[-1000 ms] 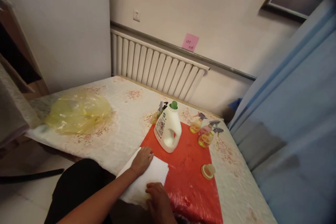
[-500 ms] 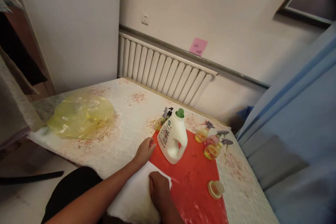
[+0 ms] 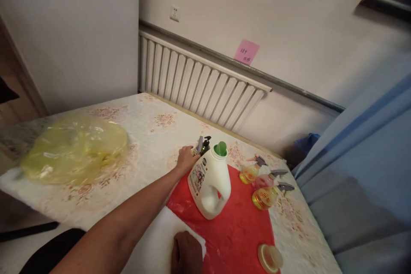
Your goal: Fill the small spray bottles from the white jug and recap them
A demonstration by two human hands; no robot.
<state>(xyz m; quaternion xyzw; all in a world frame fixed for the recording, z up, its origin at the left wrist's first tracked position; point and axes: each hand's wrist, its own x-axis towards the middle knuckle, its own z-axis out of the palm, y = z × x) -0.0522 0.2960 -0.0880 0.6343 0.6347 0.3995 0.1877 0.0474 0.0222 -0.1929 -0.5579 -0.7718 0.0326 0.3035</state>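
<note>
My left hand (image 3: 185,159) reaches across the table to a small spray bottle (image 3: 199,146) with a grey trigger, standing behind the white detergent jug (image 3: 210,184). Its fingers curl round the bottle's base, which the jug partly hides. The jug has an open green spout and stands on a red plastic sheet (image 3: 234,231). My right hand (image 3: 186,256) rests flat on a white cloth (image 3: 154,248) at the near edge.
Three yellow-filled spray bottles (image 3: 263,184) stand right of the jug. A round yellowish cap (image 3: 269,258) lies on the red sheet. A crumpled yellow plastic bag (image 3: 73,147) sits at the table's left. A radiator (image 3: 199,81) lines the wall; a blue curtain (image 3: 362,171) hangs at right.
My left hand left the white cloth and moved forward past the jug to the small spray bottle behind it. The right hand slid back along the cloth toward me. The view shifted.
</note>
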